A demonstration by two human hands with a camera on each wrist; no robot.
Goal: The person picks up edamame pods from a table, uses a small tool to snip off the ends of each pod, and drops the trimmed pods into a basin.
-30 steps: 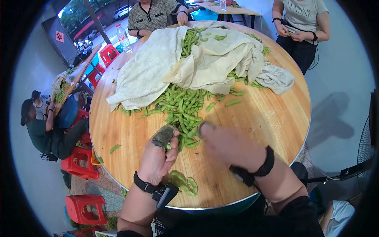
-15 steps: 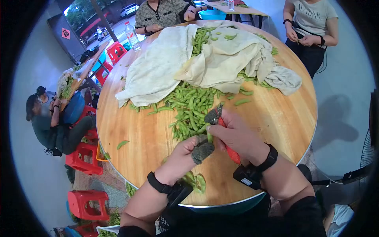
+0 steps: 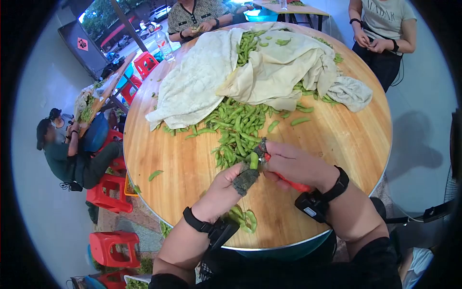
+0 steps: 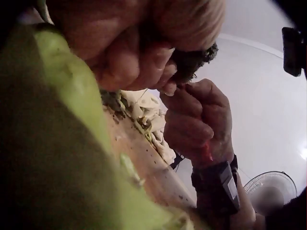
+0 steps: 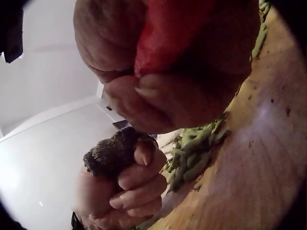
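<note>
My left hand [image 3: 219,190] pinches a green soybean pod [image 3: 253,160], its thumb wrapped in a dark grey cover [image 3: 245,181]. Right beside it, my right hand [image 3: 301,166] grips a tool with a red handle [image 3: 294,184], and its front end meets the pod. Dark grey cloth covers a fingertip of that hand too. In the right wrist view the red handle [image 5: 168,36] runs across the palm, while the tool's working end is hidden. Beyond both hands spreads a heap of pods [image 3: 240,120]. Split-looking green pods [image 3: 248,220] lie by my left wrist.
Pale cloths [image 3: 197,72] cover the far part of the round wooden table [image 3: 337,149]. A water bottle [image 3: 164,45] stands at its far left edge. Two people are across the table. Red stools [image 3: 113,248] stand on the left, and a fan [image 4: 271,191] is at the right.
My right hand, blurred and apart a second ago, has come in against the left hand. The pod now sticks up between them at the tool's front end. The head view has shifted slightly.
</note>
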